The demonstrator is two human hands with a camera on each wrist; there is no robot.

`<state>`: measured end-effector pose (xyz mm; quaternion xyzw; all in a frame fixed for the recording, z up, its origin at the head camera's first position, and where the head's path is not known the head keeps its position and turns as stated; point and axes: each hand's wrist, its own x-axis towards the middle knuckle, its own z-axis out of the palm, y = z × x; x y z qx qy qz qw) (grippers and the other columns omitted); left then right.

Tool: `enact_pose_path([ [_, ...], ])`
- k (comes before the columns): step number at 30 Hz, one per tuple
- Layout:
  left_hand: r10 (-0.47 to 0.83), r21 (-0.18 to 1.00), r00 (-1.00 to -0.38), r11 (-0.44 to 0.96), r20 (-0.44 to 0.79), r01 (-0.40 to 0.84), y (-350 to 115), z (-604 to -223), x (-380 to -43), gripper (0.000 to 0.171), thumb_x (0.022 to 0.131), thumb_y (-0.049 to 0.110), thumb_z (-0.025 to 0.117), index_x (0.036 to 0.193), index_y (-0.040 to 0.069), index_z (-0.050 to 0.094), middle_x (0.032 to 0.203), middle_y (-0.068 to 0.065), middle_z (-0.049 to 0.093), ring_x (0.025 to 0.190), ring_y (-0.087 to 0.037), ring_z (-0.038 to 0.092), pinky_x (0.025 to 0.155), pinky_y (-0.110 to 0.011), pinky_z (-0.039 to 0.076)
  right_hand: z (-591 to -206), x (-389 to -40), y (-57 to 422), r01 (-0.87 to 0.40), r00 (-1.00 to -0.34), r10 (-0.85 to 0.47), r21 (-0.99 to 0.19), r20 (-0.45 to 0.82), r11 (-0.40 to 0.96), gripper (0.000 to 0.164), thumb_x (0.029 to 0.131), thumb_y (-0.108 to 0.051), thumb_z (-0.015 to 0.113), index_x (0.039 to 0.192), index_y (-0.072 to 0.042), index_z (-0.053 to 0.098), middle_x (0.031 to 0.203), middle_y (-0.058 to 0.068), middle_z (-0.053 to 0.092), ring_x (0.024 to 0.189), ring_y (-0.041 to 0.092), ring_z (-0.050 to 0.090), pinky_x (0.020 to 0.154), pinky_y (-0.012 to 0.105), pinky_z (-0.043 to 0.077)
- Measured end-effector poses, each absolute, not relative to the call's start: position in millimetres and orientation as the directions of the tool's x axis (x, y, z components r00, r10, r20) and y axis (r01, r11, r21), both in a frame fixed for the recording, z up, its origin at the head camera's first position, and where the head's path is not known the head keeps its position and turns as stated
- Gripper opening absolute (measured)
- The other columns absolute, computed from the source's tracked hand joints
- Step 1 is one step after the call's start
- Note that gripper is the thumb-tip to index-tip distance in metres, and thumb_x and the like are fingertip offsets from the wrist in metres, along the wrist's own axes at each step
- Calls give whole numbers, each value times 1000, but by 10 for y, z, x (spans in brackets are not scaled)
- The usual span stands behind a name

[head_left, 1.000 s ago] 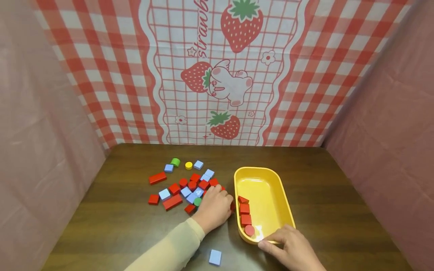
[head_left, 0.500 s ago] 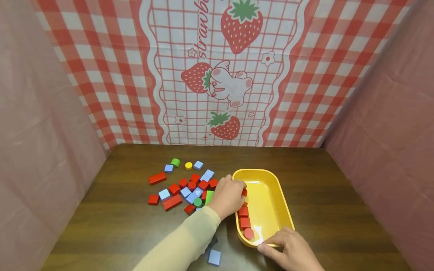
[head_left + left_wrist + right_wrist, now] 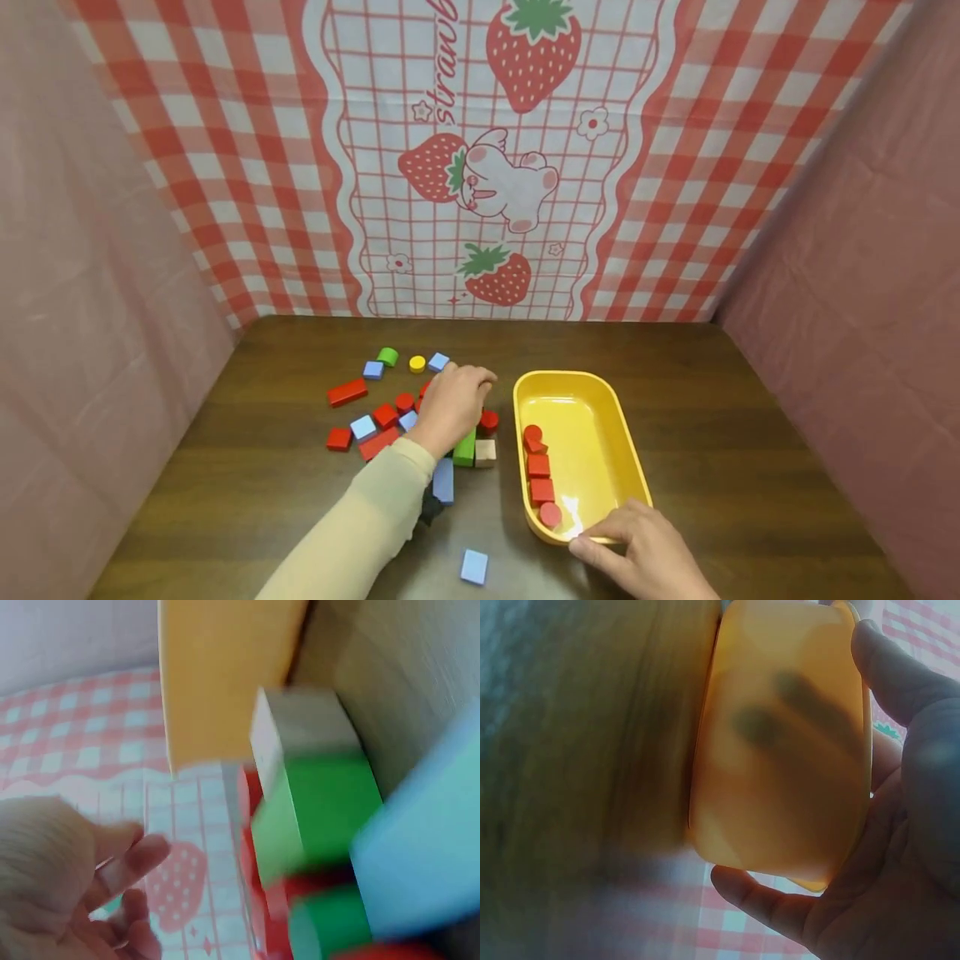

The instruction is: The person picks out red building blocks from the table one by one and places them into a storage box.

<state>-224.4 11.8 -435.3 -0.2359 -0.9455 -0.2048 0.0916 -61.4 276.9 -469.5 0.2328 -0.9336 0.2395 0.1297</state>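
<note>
My left hand (image 3: 453, 407) hovers over the toy blocks left of the yellow tray, its fingers loosely bent; the left wrist view shows nothing between them. Under and beside it lie a green block (image 3: 464, 450), a plain wooden block (image 3: 485, 453), a red round block (image 3: 488, 421) and a long blue block (image 3: 443, 481); the hand and sleeve hide part of the pile. My right hand (image 3: 645, 546) grips the near right corner of the yellow tray (image 3: 577, 450), thumb at the rim. Several red blocks (image 3: 538, 465) line the tray's left wall, cubes, round ones and a triangle.
More red and blue blocks spread to the left, with a long red block (image 3: 347, 392). A green arch-like block (image 3: 387, 357) and a yellow round block (image 3: 417, 363) lie behind. One blue square (image 3: 474, 567) sits near the front. Strawberry-print cloth (image 3: 487, 183) hangs behind the table.
My left hand reached into the tray's left side, left a red round block there at the back of the row, and moved back left over the pile. The right hand stayed on the tray.
</note>
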Motion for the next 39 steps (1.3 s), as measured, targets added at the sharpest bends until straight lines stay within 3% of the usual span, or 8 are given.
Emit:
enact_pose_path([
  [6, 542, 141, -821, 812, 179, 567, 22, -4503, -2188, 24, 91, 38, 71, 103, 19, 79, 101, 2, 71, 90, -22, 54, 78, -38, 49, -4684, -616, 2766, -485, -866, -364, -396, 343, 780, 7, 78, -49, 79, 77, -44, 73, 73, -37, 56, 70, -4, 46, 59, 19, 40],
  [13, 607, -60, -754, 787, 249, 614, 159, -4576, -2153, 23, 85, 39, 76, 78, 18, 72, 79, 4, 68, 74, -18, 53, 67, -32, 47, -4704, -619, 2773, -476, -871, -358, -399, 336, 783, 8, 78, -50, 78, 78, -42, 75, 73, -36, 57, 71, -4, 47, 59, 21, 41],
  [16, 624, -54, -739, 772, 253, 633, 215, -4579, -2134, 22, 83, 35, 79, 77, 16, 69, 70, 4, 67, 68, -17, 54, 62, -32, 49, -4711, -618, 2778, -486, -864, -362, -392, 348, 781, 8, 78, -49, 79, 78, -42, 75, 74, -36, 57, 71, -4, 47, 59, 21, 41],
  [20, 588, 15, -771, 793, 247, 609, 239, -4546, -2124, 23, 82, 31, 79, 84, 13, 65, 69, 2, 65, 66, -19, 54, 56, -34, 52, -4714, -614, 2781, -491, -861, -364, -389, 356, 780, 8, 78, -48, 80, 77, -42, 75, 74, -36, 57, 71, -4, 47, 59, 21, 41],
  [27, 427, 140, -812, 847, 398, 514, 235, -4291, -2152, 27, 87, 28, 76, 103, 12, 61, 82, 0, 68, 72, -18, 51, 62, -31, 49, -4715, -632, 2788, -486, -863, -365, -380, 349, 787, 9, 78, -50, 79, 77, -43, 74, 71, -37, 54, 69, -4, 45, 58, 18, 39],
  [31, 440, 206, -806, 813, 397, 545, 382, -4188, -2158, 26, 90, 32, 73, 108, 15, 64, 90, 3, 69, 75, -14, 46, 65, -28, 47, -4713, -630, 2786, -485, -865, -366, -383, 345, 786, 9, 78, -50, 79, 77, -42, 74, 70, -36, 54, 68, -3, 45, 57, 18, 38],
  [34, 501, 184, -797, 795, 338, 578, 539, -4223, -2173, 25, 91, 35, 71, 108, 17, 65, 91, 6, 69, 75, -13, 44, 66, -27, 45, -4711, -626, 2778, -491, -861, -368, -385, 351, 782, 9, 78, -49, 79, 77, -42, 74, 71, -35, 55, 69, -3, 46, 57, 18, 39],
  [39, 582, 46, -781, 794, 229, 606, 743, -4370, -2197, 17, 92, 32, 69, 101, 18, 65, 85, 6, 67, 73, -16, 42, 64, -27, 43, -4698, -620, 2766, -506, -851, -375, -383, 368, 773, 8, 78, -47, 80, 78, -42, 74, 72, -34, 56, 69, -1, 47, 57, 19, 39],
])
